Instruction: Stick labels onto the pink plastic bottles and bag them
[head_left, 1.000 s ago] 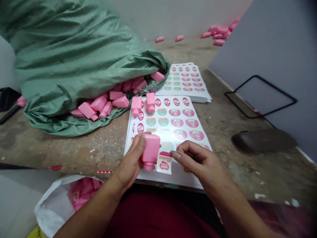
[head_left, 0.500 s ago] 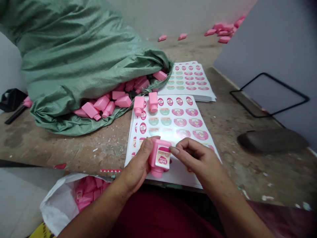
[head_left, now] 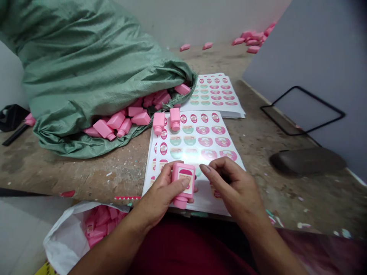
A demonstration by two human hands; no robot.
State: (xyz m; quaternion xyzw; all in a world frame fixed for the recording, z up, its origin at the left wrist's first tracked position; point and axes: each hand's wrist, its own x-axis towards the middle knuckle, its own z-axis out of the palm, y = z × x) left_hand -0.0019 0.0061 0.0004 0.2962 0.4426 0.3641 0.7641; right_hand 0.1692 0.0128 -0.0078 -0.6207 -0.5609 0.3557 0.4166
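Note:
My left hand (head_left: 164, 191) is wrapped around a pink plastic bottle (head_left: 183, 170), its cap end pointing toward me. Its thumb lies across the label (head_left: 186, 173) on the bottle's front, covering part of the print. My right hand (head_left: 233, 187) hovers just right of the bottle without touching it, thumb stretched out and fingers loosely bent, with nothing visible in them. Beneath both hands lies a sheet of stickers (head_left: 205, 143) in pink and green. Two unlabelled pink bottles, one left (head_left: 158, 122) and one right (head_left: 175, 118), rest on its far left corner.
A green woven sack (head_left: 94, 72) spills pink bottles at the left. Another stack of sticker sheets (head_left: 218, 91) sits behind. A white bag (head_left: 64, 229) of pink bottles hangs below the table edge. At right are a dark case (head_left: 306, 162) and a black wire frame (head_left: 304, 110).
My left thumb has moved from the bottle's side onto its label, which now lies flat. My right hand has come away from the label's edge, slightly to the right.

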